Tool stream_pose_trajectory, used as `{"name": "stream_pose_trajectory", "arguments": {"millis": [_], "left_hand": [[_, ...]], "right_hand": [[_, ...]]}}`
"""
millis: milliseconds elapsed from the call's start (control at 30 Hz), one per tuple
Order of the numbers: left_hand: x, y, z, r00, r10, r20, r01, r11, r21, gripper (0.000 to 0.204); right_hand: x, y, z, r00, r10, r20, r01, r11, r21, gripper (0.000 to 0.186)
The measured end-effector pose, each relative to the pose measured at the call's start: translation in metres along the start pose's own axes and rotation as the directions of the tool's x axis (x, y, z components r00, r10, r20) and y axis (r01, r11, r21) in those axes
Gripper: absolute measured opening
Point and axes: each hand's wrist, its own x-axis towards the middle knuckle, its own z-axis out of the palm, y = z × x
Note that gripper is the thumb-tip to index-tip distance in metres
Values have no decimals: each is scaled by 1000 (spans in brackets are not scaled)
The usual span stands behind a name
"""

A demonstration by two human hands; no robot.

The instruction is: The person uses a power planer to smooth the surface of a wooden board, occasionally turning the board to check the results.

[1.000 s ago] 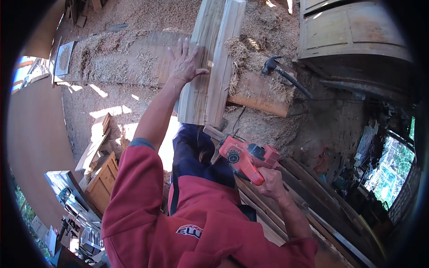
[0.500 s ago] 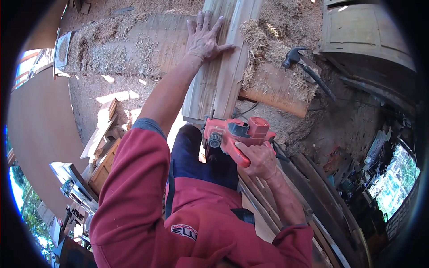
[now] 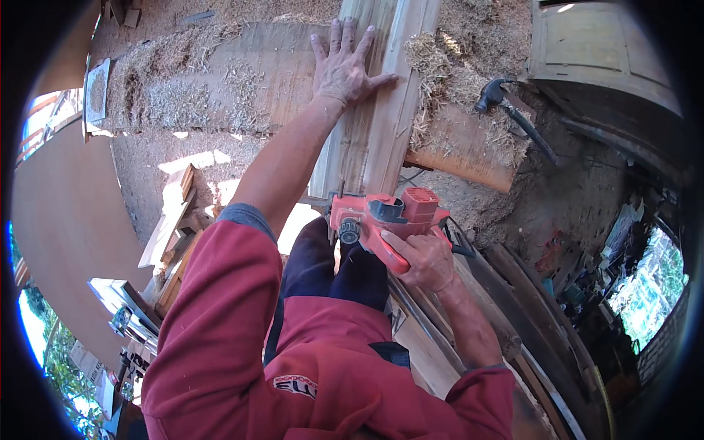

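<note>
At the near end of the wooden boards [image 3: 379, 139], right hand [image 3: 429, 262] grips red electric planer [image 3: 375, 222], presumably for control, left hand [image 3: 345, 75] splayed flat on them farther up, likely for steadying.

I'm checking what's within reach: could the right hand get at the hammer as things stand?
Probably not: the right hand is gripping the red planer, though nothing seems to cover the hammer.

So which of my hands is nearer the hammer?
Your left. The left hand is spread on the timber, left of the hammer; the right hand, gripping the red planer, is farther, below-left in the picture.
</note>
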Motion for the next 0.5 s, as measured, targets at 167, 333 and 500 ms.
{"name": "stream_pose_trajectory", "arguments": {"millis": [167, 333, 500], "left_hand": [[0, 1, 2, 1000, 9, -27, -10, 1000, -17, 108], [-1, 2, 0, 1000, -10, -4, 10, 1000, -20, 105], [1, 4, -5, 999, -28, 23, 27, 1000, 15, 104]], "right_hand": [[5, -3, 8, 999, 38, 29, -39, 999, 32, 68], [10, -3, 8, 998, 39, 40, -40, 998, 48, 69], [13, -8, 5, 996, 62, 57, -67, 995, 79, 70]]}}
